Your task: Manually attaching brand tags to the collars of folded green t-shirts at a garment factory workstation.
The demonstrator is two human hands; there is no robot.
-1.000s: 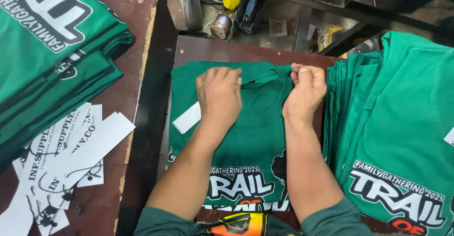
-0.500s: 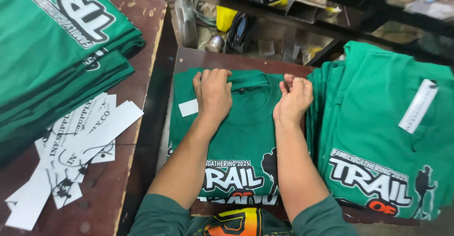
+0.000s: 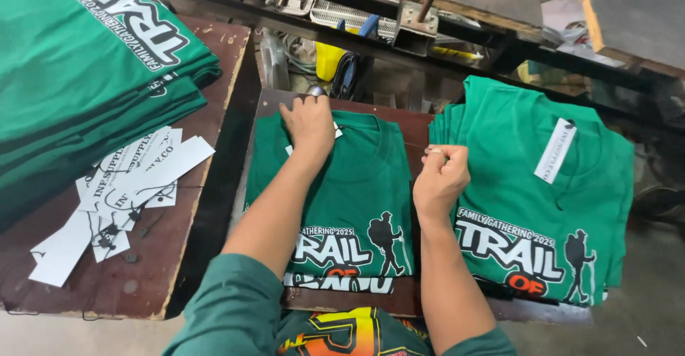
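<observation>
at far left a stack of folded green shirts [image 3: 85,63] sits on the brown desk [image 3: 178,256], with loose white paper tags [image 3: 121,192] lying just beside it. centre: a green printed t-shirt [image 3: 357,192] lies flat on a dark board [image 3: 399,299], long axis running away from the person, collar at the far end and print nearest; the left hand [image 3: 308,122] rests flat on its collar's left side, fingers together and touching a small white tag [image 3: 335,130]. the right hand [image 3: 441,178] is at the shirt's right edge, fingers curled closed, whether on cloth i cannot tell; a second shirt stack [image 3: 542,185] carrying a white tag lies just right.
</observation>
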